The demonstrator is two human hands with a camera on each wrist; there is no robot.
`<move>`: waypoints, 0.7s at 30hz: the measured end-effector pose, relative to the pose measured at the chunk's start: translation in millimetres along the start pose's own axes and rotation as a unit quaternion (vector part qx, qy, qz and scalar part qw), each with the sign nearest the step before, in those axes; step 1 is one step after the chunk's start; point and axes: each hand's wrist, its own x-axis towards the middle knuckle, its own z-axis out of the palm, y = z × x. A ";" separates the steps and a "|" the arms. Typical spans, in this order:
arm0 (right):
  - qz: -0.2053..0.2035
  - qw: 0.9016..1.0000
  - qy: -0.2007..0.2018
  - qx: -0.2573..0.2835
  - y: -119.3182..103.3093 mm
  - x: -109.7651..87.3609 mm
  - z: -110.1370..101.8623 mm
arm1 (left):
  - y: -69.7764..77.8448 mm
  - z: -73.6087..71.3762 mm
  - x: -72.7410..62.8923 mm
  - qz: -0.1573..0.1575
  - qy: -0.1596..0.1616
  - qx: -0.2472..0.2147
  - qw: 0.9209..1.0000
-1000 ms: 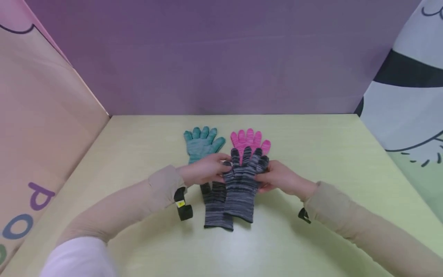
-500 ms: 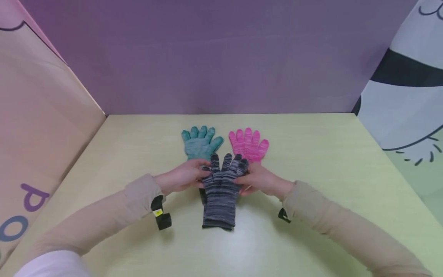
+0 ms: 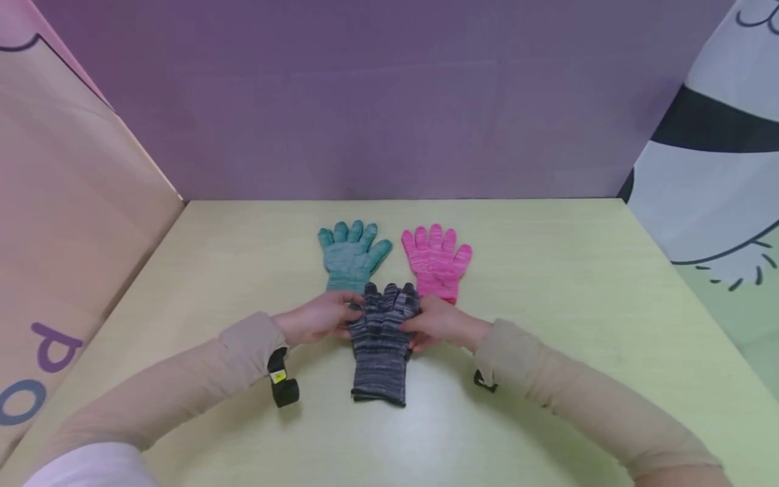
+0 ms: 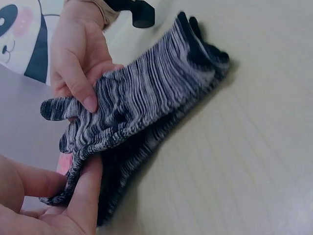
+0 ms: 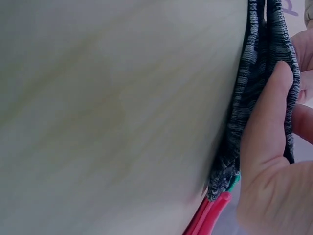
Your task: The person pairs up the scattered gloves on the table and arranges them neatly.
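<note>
Two black-and-grey striped knit gloves lie stacked in the head view, palm area between the hands and cuffs toward the near side. My left hand pinches the left edge of the upper glove between thumb and fingers. On the opposite edge, my right hand grips the same glove, thumb on top and fingers underneath. In the left wrist view the lower glove shows beneath it, with a gap between the two layers. The upper glove's fingers point away and look slightly bunched.
Beyond the striped pair, a teal glove lies on the left and a pink glove on the right, fingers spread away. The pale table meets a purple wall panel at the back, with printed panels at both sides.
Both hands have carried the upper glove left and toward the near side, onto the lower glove, and lowered it. The lower glove is now mostly covered; more of the pink glove shows.
</note>
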 end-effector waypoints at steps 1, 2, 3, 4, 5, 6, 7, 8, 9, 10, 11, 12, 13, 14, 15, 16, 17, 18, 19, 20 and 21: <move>0.003 1.000 0.002 -0.006 -0.3 0.5 0.6 | -1.6 -0.5 1.3 -0.002 -0.001 -0.003 1.000; 0.004 1.000 0.002 -0.011 -0.8 0.9 1.3 | -3.1 -0.9 2.5 -0.004 -0.003 -0.004 1.000; 0.004 1.000 0.003 -0.016 -1.2 1.4 1.8 | -4.3 -1.1 3.8 -0.007 -0.002 -0.006 1.000; 0.003 1.000 0.002 -0.019 -1.7 1.7 2.1 | -5.2 -1.4 4.6 -0.008 -0.001 -0.004 1.000; 0.002 1.000 0.001 -0.020 -2.2 2.0 2.4 | -6.2 -1.7 5.4 -0.010 0.001 -0.003 1.000; -0.001 1.000 -0.001 -0.021 -2.6 2.1 2.6 | -6.7 -1.8 5.9 -0.010 0.002 -0.001 1.000; -0.002 1.000 -0.004 -0.020 -2.9 2.0 2.5 | -6.8 -1.9 6.1 -0.011 0.004 0.001 1.000; -0.007 1.000 -0.007 -0.022 -3.4 1.7 2.4 | -6.6 -2.0 6.0 -0.011 0.006 0.008 1.000; -0.009 1.000 -0.009 -0.020 -3.9 1.2 2.2 | -6.3 -2.1 5.9 -0.011 0.009 0.012 1.000; -0.011 1.000 -0.011 -0.018 -4.3 0.4 2.0 | -5.8 -2.0 5.6 -0.012 0.012 0.017 1.000; -0.012 1.000 -0.012 -0.015 -4.8 -0.5 1.8 | -5.1 -2.0 5.0 -0.012 0.014 0.021 1.000; -0.013 1.000 -0.013 -0.015 -5.1 -1.4 1.4 | -4.4 -1.9 4.4 -0.012 0.015 0.025 0.999; -0.012 1.000 -0.013 -0.014 -5.5 -2.3 0.9 | -3.6 -1.9 3.8 -0.011 0.016 0.030 0.999; -0.012 1.000 -0.011 -0.013 -5.7 -3.0 0.5 | -3.0 -1.8 3.2 -0.011 0.018 0.033 0.999; -0.010 1.000 -0.010 -0.011 -5.7 -3.7 0.1 | -2.6 -1.8 2.9 -0.011 0.019 0.035 0.999; -0.009 1.000 -0.010 -0.011 -5.5 -4.0 -0.4 | -2.2 -1.7 2.5 -0.010 0.018 0.038 0.999; -0.009 1.000 -0.009 -0.011 -5.0 -4.0 -0.8 | -2.0 -1.5 2.4 -0.009 0.017 0.038 0.999; -0.009 1.000 -0.008 -0.011 -4.4 -4.0 -1.2 | -2.3 -1.4 2.5 -0.008 0.017 0.040 0.999; -0.008 1.000 -0.007 -0.010 -3.6 -4.0 -1.5 | -2.6 -1.2 2.9 -0.008 0.015 0.042 0.999; -0.007 1.000 -0.006 -0.011 -2.6 -3.8 -1.6 | -3.1 -1.0 3.3 -0.008 0.015 0.044 0.999; -0.005 1.000 -0.005 -0.013 -1.7 -3.8 -1.7 | -3.8 -0.9 3.9 -0.008 0.014 0.046 0.999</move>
